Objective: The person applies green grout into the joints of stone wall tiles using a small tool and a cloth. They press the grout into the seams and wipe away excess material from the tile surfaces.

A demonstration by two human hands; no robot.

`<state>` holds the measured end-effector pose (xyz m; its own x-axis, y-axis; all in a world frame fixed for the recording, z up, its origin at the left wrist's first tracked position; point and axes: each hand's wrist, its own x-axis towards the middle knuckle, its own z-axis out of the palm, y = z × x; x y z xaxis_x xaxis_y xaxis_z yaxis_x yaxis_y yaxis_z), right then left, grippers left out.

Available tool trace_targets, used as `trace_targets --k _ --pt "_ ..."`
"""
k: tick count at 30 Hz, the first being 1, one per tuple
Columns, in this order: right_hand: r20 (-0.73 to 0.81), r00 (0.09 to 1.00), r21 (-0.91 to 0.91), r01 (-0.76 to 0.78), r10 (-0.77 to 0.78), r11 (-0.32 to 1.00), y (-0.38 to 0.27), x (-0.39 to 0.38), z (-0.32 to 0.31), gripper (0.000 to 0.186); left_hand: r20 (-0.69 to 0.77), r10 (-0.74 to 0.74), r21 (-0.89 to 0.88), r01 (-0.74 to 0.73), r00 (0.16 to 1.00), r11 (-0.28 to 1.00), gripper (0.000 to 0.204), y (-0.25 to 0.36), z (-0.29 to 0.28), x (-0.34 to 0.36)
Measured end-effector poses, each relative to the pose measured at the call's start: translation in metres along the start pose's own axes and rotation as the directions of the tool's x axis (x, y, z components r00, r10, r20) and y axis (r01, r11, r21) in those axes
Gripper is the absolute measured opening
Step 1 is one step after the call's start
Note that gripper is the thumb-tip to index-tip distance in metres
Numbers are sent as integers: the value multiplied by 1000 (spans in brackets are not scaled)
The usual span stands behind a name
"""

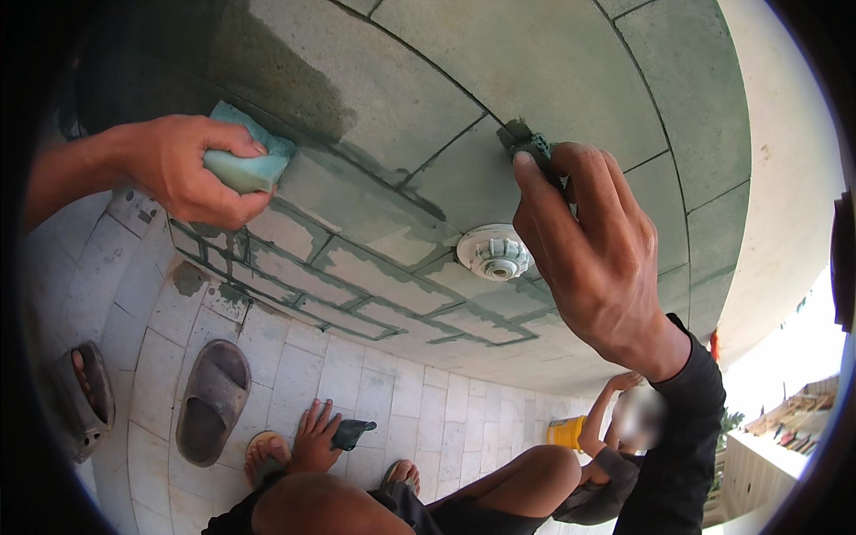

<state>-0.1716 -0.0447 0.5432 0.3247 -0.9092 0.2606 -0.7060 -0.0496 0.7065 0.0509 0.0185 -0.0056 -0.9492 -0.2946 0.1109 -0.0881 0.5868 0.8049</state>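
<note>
My right hand (588, 241), in a dark sleeve, pinches a small dark piece smeared with green paste (538, 147) against a joint of the tiled wall (580, 80). What kind of piece it is stays unclear. Low by my knee, my left hand (314, 439) has a limp dark green thing (353, 434) at its thumb side, apparently held; its kind cannot be made out. From the left edge comes a co-worker's bare arm, whose hand (183, 169) grips a pale blue-green sponge (250, 165) at the wall. Wet green paste lines many joints there.
A round whitish fitting (495, 252) juts from the wall below my right hand. Brown clogs (214, 401) stand on the pale tiled floor (357, 392) at the left. Farther right, another person (606, 481) sits near a yellow bucket (566, 432).
</note>
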Motion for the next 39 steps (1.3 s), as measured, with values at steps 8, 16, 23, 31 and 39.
trace_targets --k 8,16,23,31,39 --pt "144 983 28 -117 111 993 -5 -1 -29 32 -9 21 9 -21 1000 1000 77 2 4 -5" --pt "-19 999 28 -33 34 999 -8 17 -1 36 36 20 -45 -18 999 999 78 8 -5 -2" --pt "327 921 -63 -201 211 978 -18 -12 -26 32 3 14 39 -14 1000 999 70 21 -16 2" --pt "336 886 38 -353 320 935 -9 -6 -51 31 43 -4 -25 5 999 1000 78 8 -6 -2" --pt "-53 997 56 -44 47 997 -1 25 -23 37 47 -7 -40 8 999 999 78 11 -9 -3"
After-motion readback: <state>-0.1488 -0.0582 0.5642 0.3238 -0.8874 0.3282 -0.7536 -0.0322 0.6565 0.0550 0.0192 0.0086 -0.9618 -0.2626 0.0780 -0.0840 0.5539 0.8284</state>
